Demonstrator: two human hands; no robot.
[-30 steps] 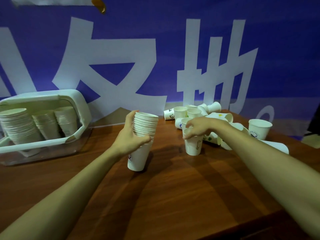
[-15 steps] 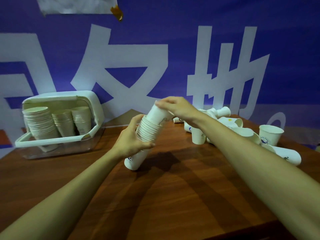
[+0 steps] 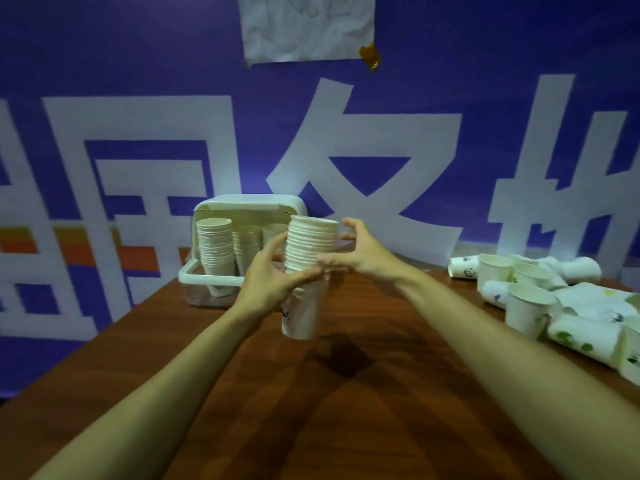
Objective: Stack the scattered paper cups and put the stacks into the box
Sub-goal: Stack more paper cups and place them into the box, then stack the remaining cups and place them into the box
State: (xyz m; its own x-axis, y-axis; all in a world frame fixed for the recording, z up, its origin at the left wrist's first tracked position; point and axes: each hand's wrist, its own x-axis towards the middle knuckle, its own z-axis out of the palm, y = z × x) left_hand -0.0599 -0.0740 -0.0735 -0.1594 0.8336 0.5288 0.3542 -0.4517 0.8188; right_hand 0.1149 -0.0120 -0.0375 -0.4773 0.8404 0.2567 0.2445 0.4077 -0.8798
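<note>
A tall stack of white paper cups (image 3: 306, 271) is held upright above the brown table (image 3: 346, 393), in front of the box. My left hand (image 3: 273, 282) is wrapped around its middle from the left. My right hand (image 3: 360, 254) touches the stack's right side near the rims, fingers spread. The clear box with a white rim (image 3: 207, 278) stands at the back of the table and holds three stacks of cups (image 3: 216, 247). Several loose cups (image 3: 530, 299) lie scattered at the right, some upright, some on their sides.
A purple banner with large white characters (image 3: 346, 150) hangs right behind the table. A crumpled white paper (image 3: 308, 26) is stuck on it at the top. The table's left edge runs diagonally from the box toward the lower left.
My right hand pushed a cup onto the stack, and now steadies its side. The stack rose off the table and moved toward the box. My view turned left.
</note>
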